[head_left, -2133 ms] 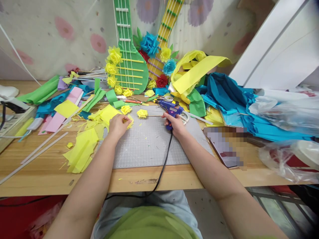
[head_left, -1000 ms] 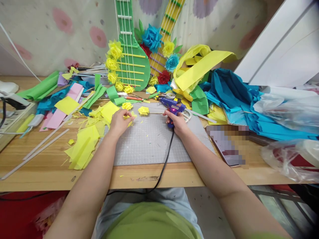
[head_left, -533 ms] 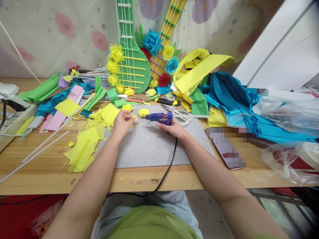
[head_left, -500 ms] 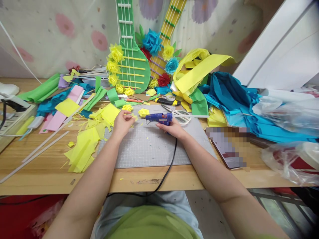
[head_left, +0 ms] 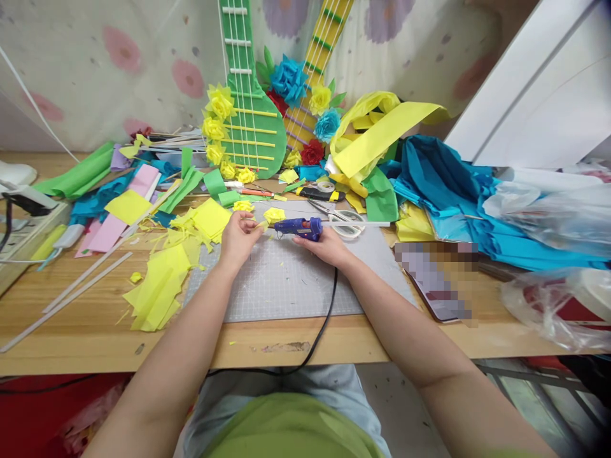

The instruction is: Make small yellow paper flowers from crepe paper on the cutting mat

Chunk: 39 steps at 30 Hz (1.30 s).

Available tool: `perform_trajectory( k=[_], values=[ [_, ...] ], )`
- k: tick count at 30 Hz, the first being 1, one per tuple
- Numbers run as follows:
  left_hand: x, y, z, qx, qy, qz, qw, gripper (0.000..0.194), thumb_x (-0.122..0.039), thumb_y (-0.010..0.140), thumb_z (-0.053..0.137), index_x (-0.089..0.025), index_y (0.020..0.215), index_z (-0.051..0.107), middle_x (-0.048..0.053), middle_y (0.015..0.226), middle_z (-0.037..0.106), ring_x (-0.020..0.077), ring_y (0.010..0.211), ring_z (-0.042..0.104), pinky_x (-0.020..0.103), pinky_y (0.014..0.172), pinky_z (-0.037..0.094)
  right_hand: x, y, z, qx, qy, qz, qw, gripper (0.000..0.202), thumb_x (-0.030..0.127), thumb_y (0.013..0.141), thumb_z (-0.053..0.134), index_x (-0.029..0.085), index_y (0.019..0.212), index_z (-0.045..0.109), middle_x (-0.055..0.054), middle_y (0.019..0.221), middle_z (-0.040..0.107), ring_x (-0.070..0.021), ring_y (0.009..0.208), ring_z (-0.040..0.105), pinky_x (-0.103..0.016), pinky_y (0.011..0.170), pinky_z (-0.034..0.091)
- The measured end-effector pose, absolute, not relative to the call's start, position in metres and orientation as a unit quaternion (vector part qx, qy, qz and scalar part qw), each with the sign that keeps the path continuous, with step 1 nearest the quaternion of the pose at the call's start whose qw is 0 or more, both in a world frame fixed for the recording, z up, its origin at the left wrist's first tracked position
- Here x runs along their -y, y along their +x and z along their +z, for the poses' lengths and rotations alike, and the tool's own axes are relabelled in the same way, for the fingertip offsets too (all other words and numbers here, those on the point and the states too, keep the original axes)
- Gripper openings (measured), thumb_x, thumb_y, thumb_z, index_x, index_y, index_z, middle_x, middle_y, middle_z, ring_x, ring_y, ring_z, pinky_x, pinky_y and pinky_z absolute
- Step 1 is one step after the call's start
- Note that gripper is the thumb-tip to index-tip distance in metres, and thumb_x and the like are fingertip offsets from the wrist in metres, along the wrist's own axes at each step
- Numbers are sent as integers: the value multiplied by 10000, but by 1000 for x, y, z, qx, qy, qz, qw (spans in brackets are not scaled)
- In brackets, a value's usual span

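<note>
Yellow paper scraps point(head_left: 160, 286) are lying at the left. The left hand point(head_left: 238, 238) is pinching a small yellow paper piece point(head_left: 261, 224) over the grey cutting mat point(head_left: 286, 280). The right hand point(head_left: 329, 242) is gripping a blue glue gun point(head_left: 298, 228), lying level, its nozzle pointing left at that piece; its label is too small to read. Scissors point(head_left: 341, 219) are lying just behind.

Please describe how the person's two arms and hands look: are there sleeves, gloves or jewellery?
Both forearms are bare up to the frame edge: no sleeves show. The left hand and right hand wear no gloves, and no rings, watch or bracelets are visible. A green top shows below.
</note>
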<state>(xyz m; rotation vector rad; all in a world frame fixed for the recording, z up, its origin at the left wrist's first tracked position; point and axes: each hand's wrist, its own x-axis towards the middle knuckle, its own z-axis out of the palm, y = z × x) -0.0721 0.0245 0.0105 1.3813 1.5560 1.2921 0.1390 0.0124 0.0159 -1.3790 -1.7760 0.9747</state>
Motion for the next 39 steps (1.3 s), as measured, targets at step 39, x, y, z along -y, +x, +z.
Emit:
perform_trajectory(
  k=[39],
  values=[
    [-30, -72, 21, -610, 561, 515, 221, 310, -237, 676, 590, -212, 963, 478, 16, 846, 638, 137, 766, 618, 254, 696, 468, -26, 150, 17, 419, -416, 604, 535, 359, 520, 619, 646, 192, 593, 504, 49, 536, 499, -37, 389, 363, -201, 420, 393]
  ],
)
